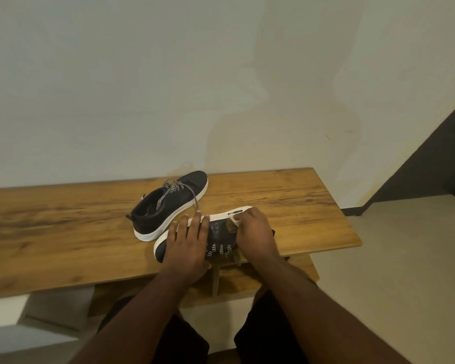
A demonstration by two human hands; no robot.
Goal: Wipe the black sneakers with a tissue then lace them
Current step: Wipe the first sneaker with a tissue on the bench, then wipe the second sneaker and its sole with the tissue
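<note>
Two black sneakers with white soles lie on a wooden table [286,195]. The far sneaker [168,206] stands upright with its black-and-white laces loose. On its side at the table's front edge lies the near sneaker [218,229], sole facing away from me, its laces [221,250] hanging toward me. My left hand [188,241] lies flat over its toe half, fingers spread. My right hand [254,229] presses a small white tissue [233,219] against the heel end near the sole. The heel is hidden under that hand.
The table stands against a pale wall [168,88]. A lower shelf [247,279] shows beneath the tabletop. A dark doorway or panel [436,166] is at the right, with light floor [405,271] beside the table. My legs in dark clothing are below the table edge.
</note>
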